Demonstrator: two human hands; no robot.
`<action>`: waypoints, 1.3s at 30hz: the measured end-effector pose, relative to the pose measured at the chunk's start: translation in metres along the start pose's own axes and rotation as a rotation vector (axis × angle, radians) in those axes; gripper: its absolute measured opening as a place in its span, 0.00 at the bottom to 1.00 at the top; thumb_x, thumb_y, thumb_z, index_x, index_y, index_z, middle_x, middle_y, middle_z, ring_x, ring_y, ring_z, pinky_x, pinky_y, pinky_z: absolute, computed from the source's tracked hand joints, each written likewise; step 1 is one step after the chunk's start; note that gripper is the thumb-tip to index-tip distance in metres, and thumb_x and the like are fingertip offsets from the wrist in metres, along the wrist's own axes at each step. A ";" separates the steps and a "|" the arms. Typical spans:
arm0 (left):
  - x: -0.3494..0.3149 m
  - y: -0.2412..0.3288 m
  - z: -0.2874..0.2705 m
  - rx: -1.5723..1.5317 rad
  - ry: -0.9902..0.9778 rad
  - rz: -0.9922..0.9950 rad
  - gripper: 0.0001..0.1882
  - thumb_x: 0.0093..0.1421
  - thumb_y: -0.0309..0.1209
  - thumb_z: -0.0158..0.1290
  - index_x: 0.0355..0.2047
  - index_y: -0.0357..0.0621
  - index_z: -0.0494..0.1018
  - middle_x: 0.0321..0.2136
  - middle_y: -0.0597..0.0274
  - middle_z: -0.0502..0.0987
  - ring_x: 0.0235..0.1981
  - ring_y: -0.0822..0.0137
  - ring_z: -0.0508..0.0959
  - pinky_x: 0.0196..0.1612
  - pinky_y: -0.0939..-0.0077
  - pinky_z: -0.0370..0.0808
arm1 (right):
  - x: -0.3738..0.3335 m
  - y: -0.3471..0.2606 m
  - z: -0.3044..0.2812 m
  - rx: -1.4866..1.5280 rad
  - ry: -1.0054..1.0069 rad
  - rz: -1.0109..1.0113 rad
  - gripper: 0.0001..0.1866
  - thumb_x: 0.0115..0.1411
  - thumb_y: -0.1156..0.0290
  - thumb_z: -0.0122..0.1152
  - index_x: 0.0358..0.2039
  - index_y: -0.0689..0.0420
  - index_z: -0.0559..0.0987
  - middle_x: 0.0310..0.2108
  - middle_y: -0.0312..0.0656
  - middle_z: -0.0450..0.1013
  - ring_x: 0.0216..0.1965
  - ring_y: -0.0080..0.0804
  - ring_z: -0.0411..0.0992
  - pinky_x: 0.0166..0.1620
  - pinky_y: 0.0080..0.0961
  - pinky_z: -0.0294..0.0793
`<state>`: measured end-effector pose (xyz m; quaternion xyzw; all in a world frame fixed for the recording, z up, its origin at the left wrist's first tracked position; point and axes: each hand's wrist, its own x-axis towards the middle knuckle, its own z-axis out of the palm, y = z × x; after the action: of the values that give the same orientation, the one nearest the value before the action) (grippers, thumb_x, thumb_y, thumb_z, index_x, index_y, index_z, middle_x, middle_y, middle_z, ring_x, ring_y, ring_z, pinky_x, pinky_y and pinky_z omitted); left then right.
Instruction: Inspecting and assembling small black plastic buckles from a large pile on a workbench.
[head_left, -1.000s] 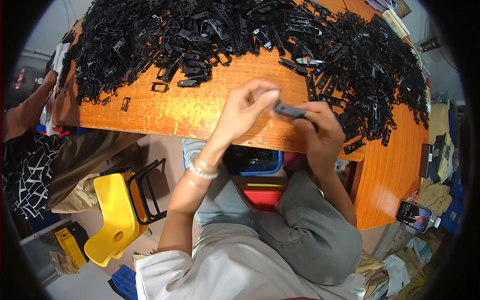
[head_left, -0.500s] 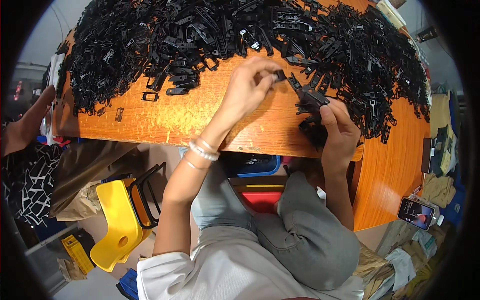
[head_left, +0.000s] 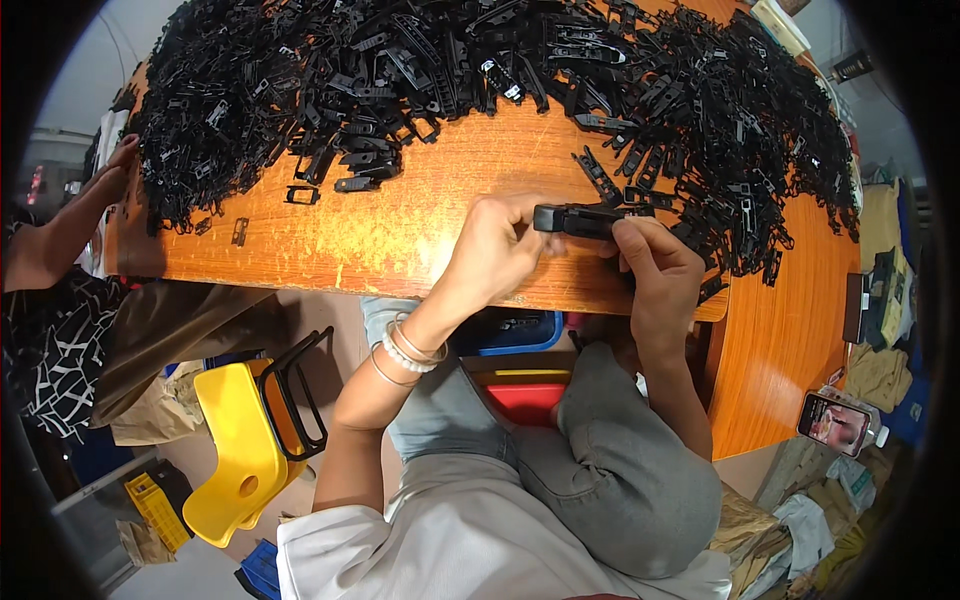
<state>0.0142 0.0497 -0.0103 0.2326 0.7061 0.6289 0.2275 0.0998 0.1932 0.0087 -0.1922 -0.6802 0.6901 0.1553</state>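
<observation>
Just above the table, near its front edge, a long narrow black plastic part point(head_left: 580, 220) lies crosswise between my two hands. My left hand point(head_left: 495, 250) is closed at its blocky left end, and some of those fingers are hidden behind it. At the other end my right hand point(head_left: 662, 262) pinches the part between thumb and fingers. Beyond my right hand, a loose black clip-like piece point(head_left: 597, 175) lies on the wood. Whether the small black piece from my left hand is now fitted to the long part, I cannot tell.
A deep heap of black plastic pieces point(head_left: 400, 60) arcs across the far side of the wooden table point(head_left: 400, 240). Another person's hand point(head_left: 122, 155) rests by the left edge. A yellow chair point(head_left: 235, 430), a blue bin point(head_left: 540, 335) and a phone point(head_left: 835, 425) stand around.
My hands have come together nearer the front edge. The long part has swung level, and my left hand has brought its small black piece to it. The other person's hand has moved toward the heap.
</observation>
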 end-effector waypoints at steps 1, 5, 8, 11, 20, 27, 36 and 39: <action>-0.002 0.002 -0.001 0.001 0.000 -0.001 0.07 0.54 0.18 0.48 0.31 0.35 0.75 0.24 0.63 0.76 0.25 0.78 0.73 0.27 0.86 0.69 | 0.000 0.000 0.002 -0.022 -0.005 -0.057 0.06 0.55 0.76 0.56 0.30 0.66 0.78 0.22 0.35 0.70 0.24 0.16 0.61 0.28 0.12 0.59; -0.003 0.014 0.000 -0.351 -0.087 -0.116 0.04 0.54 0.23 0.52 0.29 0.35 0.75 0.23 0.67 0.75 0.21 0.81 0.70 0.24 0.87 0.67 | -0.001 0.005 -0.002 -0.195 -0.124 -0.235 0.05 0.52 0.81 0.58 0.31 0.68 0.77 0.27 0.36 0.70 0.26 0.17 0.63 0.31 0.13 0.62; -0.003 0.008 0.000 -0.330 -0.076 -0.134 0.04 0.54 0.25 0.55 0.27 0.36 0.74 0.19 0.71 0.72 0.19 0.83 0.66 0.20 0.87 0.62 | -0.003 0.006 -0.002 -0.092 -0.126 -0.131 0.08 0.50 0.81 0.60 0.32 0.68 0.76 0.31 0.37 0.69 0.30 0.19 0.65 0.35 0.14 0.64; -0.006 0.007 0.001 -0.347 -0.080 -0.090 0.05 0.54 0.27 0.55 0.25 0.37 0.74 0.15 0.73 0.67 0.17 0.85 0.63 0.18 0.87 0.57 | -0.003 0.001 0.005 0.049 -0.100 -0.106 0.10 0.51 0.79 0.60 0.35 0.67 0.76 0.34 0.38 0.69 0.33 0.20 0.66 0.36 0.13 0.65; 0.036 0.007 -0.009 -0.164 -0.170 0.037 0.08 0.57 0.28 0.51 0.25 0.36 0.73 0.16 0.66 0.68 0.20 0.74 0.67 0.24 0.80 0.64 | -0.002 0.001 -0.002 0.047 -0.036 0.006 0.10 0.57 0.76 0.54 0.39 0.66 0.75 0.28 0.37 0.72 0.26 0.17 0.66 0.30 0.11 0.64; 0.126 -0.015 -0.042 1.452 0.204 0.775 0.07 0.45 0.25 0.51 0.27 0.38 0.73 0.31 0.56 0.69 0.39 0.61 0.67 0.39 0.71 0.65 | -0.001 -0.001 0.001 0.098 -0.090 -0.022 0.11 0.58 0.74 0.53 0.40 0.66 0.74 0.26 0.40 0.74 0.23 0.17 0.65 0.27 0.11 0.63; 0.092 0.000 -0.029 0.992 0.149 0.878 0.10 0.44 0.21 0.54 0.27 0.36 0.65 0.25 0.58 0.67 0.30 0.66 0.70 0.34 0.72 0.69 | 0.001 0.003 0.002 0.158 -0.057 -0.019 0.11 0.57 0.74 0.54 0.40 0.66 0.74 0.26 0.40 0.74 0.23 0.17 0.67 0.28 0.11 0.65; 0.049 0.008 -0.014 0.472 0.271 0.290 0.07 0.51 0.22 0.53 0.28 0.37 0.66 0.33 0.56 0.72 0.29 0.67 0.75 0.33 0.75 0.73 | 0.001 0.003 0.003 0.153 -0.094 -0.015 0.11 0.57 0.76 0.54 0.40 0.67 0.73 0.27 0.41 0.74 0.27 0.20 0.70 0.32 0.12 0.69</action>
<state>-0.0330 0.0699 -0.0025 0.2914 0.8160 0.4988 -0.0215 0.0975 0.1905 0.0058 -0.1419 -0.6334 0.7472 0.1426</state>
